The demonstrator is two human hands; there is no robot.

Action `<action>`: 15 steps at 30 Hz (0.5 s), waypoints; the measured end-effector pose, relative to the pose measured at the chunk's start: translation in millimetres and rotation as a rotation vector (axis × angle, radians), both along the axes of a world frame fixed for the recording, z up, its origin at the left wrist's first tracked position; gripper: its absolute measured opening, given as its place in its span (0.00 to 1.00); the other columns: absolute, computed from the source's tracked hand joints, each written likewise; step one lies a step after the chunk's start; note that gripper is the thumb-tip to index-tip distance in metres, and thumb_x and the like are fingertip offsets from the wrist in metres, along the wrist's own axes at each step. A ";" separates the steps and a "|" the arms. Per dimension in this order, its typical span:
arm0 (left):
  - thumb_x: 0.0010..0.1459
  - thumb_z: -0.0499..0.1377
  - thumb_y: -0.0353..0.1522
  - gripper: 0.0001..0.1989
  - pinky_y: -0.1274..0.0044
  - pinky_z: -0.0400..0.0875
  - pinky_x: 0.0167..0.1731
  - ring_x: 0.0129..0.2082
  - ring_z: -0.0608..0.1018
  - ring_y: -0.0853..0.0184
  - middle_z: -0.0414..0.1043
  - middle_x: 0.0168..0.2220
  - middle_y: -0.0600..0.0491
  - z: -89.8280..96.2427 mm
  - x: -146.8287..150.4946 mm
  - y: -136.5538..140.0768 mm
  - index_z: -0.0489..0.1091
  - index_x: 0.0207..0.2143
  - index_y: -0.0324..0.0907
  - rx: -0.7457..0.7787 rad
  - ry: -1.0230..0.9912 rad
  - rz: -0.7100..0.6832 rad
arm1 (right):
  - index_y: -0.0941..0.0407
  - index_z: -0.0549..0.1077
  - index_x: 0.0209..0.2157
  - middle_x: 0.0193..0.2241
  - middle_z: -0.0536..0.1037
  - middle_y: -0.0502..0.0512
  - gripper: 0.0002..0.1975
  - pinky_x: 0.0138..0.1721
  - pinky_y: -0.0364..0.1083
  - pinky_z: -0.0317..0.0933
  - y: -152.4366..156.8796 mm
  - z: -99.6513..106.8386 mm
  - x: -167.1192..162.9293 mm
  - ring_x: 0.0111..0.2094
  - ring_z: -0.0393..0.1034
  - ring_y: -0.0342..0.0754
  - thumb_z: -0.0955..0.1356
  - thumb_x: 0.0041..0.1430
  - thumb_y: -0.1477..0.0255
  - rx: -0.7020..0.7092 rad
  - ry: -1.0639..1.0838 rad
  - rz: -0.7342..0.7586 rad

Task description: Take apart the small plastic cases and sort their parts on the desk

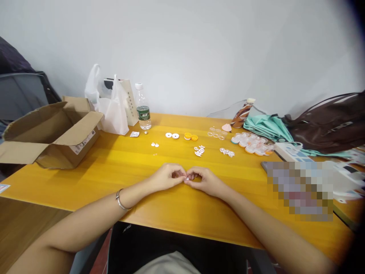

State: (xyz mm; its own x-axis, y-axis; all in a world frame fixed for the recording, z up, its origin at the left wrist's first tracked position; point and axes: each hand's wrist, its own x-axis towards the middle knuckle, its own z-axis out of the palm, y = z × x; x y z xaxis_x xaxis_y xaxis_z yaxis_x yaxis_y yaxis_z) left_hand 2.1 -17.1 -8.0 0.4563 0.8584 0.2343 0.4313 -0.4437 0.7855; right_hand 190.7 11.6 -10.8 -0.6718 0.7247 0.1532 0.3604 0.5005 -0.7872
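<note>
My left hand and my right hand meet fingertip to fingertip just above the table. Both are closed in a pinch around a tiny whitish piece; its kind is too small to make out. Beyond my hands lie white cut-out pieces and a second cluster of white lattice pieces. Two small white discs with stems rest to the left. Farther back are two white rings, round orange cases and clear rings.
An open cardboard box stands at left, beside a white plastic bag and a water bottle. At right are several clear-topped round cases, a drink bottle, teal cloth, a brown bag and a blurred-out flat object.
</note>
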 end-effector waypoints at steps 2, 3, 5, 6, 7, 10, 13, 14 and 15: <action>0.53 0.56 0.31 0.06 0.84 0.65 0.27 0.27 0.73 0.74 0.74 0.29 0.53 0.1 2.1 -0.6 0.72 0.31 0.37 0.031 -0.012 0.029 | 0.58 0.72 0.31 0.26 0.73 0.52 0.09 0.34 0.43 0.61 0.5 -1.2 -0.8 0.29 0.66 0.42 0.67 0.51 0.67 -0.026 0.023 -0.015; 0.53 0.56 0.31 0.07 0.83 0.66 0.29 0.28 0.73 0.73 0.74 0.29 0.53 1.2 1.8 0.1 0.72 0.31 0.37 0.052 -0.011 0.042 | 0.58 0.72 0.32 0.27 0.74 0.52 0.09 0.34 0.43 0.62 0.8 -1.9 -1.2 0.29 0.66 0.43 0.67 0.51 0.67 -0.039 0.042 -0.024; 0.54 0.56 0.32 0.07 0.83 0.66 0.30 0.28 0.74 0.73 0.74 0.29 0.53 5.8 -4.0 5.2 0.72 0.31 0.38 0.105 0.017 0.079 | 0.58 0.71 0.37 0.29 0.74 0.53 0.12 0.36 0.44 0.63 1.7 -3.4 -1.8 0.30 0.67 0.43 0.68 0.50 0.67 -0.064 0.090 -0.051; 0.54 0.56 0.33 0.08 0.82 0.66 0.30 0.28 0.74 0.73 0.74 0.29 0.53 9.1 -10.4 9.9 0.72 0.31 0.38 0.136 0.046 0.114 | 0.58 0.70 0.39 0.29 0.75 0.53 0.15 0.36 0.45 0.63 2.1 -4.1 -1.9 0.30 0.67 0.43 0.68 0.50 0.66 -0.075 0.110 -0.067; 0.53 0.56 0.34 0.08 0.82 0.66 0.30 0.28 0.74 0.72 0.74 0.29 0.53 12.8 -19.5 16.1 0.72 0.31 0.39 0.177 0.091 0.164 | 0.58 0.69 0.42 0.29 0.75 0.53 0.17 0.36 0.45 0.63 2.5 -4.7 -1.9 0.30 0.67 0.43 0.68 0.50 0.66 -0.084 0.124 -0.084; 0.53 0.55 0.36 0.10 0.79 0.67 0.32 0.29 0.74 0.69 0.75 0.30 0.52 23.1 -59.0 39.2 0.72 0.31 0.39 0.247 0.263 0.409 | 0.58 0.68 0.43 0.29 0.74 0.52 0.18 0.35 0.46 0.63 3.2 -5.6 -1.2 0.29 0.66 0.43 0.67 0.50 0.65 -0.087 0.116 -0.120; 0.54 0.52 0.34 0.10 0.77 0.66 0.35 0.33 0.74 0.66 0.75 0.34 0.50 27.0 -99.5 59.5 0.72 0.32 0.40 0.252 0.505 0.632 | 0.58 0.69 0.42 0.29 0.73 0.52 0.17 0.36 0.46 0.63 2.9 -4.8 -0.5 0.29 0.66 0.43 0.67 0.51 0.65 -0.063 0.088 -0.126; 0.54 0.51 0.33 0.11 0.76 0.66 0.35 0.35 0.74 0.64 0.75 0.35 0.50 26.4 -109.2 64.1 0.72 0.32 0.41 0.244 0.596 0.696 | 0.57 0.69 0.42 0.29 0.73 0.52 0.17 0.36 0.46 0.63 2.8 -4.5 -0.3 0.30 0.65 0.43 0.67 0.51 0.65 -0.056 0.082 -0.123; 0.54 0.51 0.33 0.11 0.76 0.65 0.35 0.36 0.74 0.63 0.75 0.36 0.50 25.2 -116.1 67.6 0.72 0.33 0.42 0.230 0.667 0.733 | 0.57 0.69 0.42 0.29 0.73 0.52 0.17 0.36 0.46 0.63 2.6 -4.2 -0.1 0.30 0.65 0.43 0.66 0.52 0.65 -0.052 0.078 -0.120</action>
